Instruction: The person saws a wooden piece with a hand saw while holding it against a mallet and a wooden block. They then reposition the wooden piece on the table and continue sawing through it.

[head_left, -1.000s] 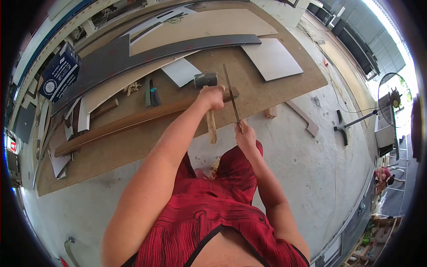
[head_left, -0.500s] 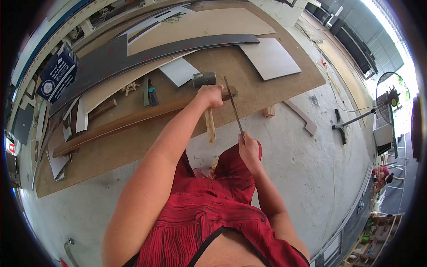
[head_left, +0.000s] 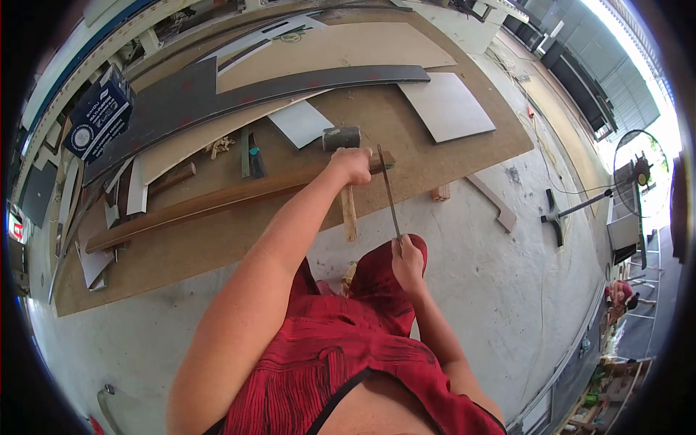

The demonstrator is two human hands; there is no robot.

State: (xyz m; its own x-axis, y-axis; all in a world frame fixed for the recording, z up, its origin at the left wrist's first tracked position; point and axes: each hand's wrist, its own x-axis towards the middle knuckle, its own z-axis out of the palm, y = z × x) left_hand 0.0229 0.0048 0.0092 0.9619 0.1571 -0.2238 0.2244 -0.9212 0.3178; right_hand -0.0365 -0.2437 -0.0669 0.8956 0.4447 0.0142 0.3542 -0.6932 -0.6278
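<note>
My left hand (head_left: pixel 351 166) is closed around the middle of a mallet (head_left: pixel 341 138). Its dark head shows beyond my knuckles and the wooden handle comes out below them. Under that hand runs a long brown wooden beam (head_left: pixel 217 205), near its right end; the contact is hidden. My right hand (head_left: pixel 408 262), low by my knee, grips a long thin metal blade (head_left: pixel 392 201), seen nearly edge-on. The blade points away from me and crosses close to the beam's end. Whether it has teeth is too fine to tell.
A brown board (head_left: pixel 464 156) carries a dark grey panel (head_left: pixel 290 85), white panels (head_left: pixel 449 109), a chisel-like tool (head_left: pixel 256 156) and a blue box (head_left: pixel 98 116). On the floor to the right stand a fan (head_left: pixel 641 170) and an angled offcut (head_left: pixel 494 203). A person (head_left: pixel 618 299) is at far right.
The blade in my right hand has drawn back a little toward me. My left hand and the mallet keep their place on the beam; the whole view has shifted slightly.
</note>
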